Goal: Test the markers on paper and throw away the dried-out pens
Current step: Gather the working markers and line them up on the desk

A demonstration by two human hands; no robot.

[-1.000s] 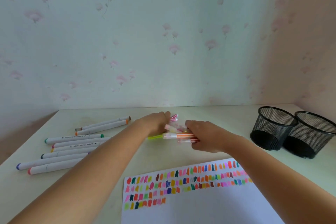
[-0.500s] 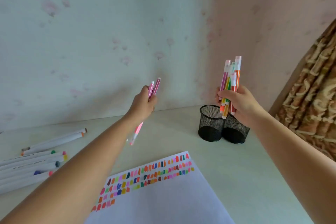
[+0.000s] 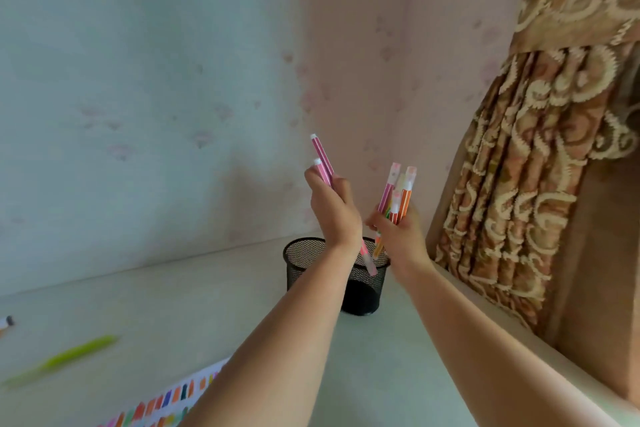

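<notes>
Pink pens (image 3: 322, 163) gripped in left hand (image 3: 334, 215), mixed bundle (image 3: 398, 196) in right hand (image 3: 401, 236), both above mesh cup (image 3: 304, 262) at centre frame. Paper (image 3: 180, 399) at lower left carries many swatches, so testing looks largely done; sorting remains.

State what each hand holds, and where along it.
Left hand: two pink pens, gripped near mid-barrel. Right hand: a bundle of pens, gripped around its lower half, above the mesh cup.
</notes>
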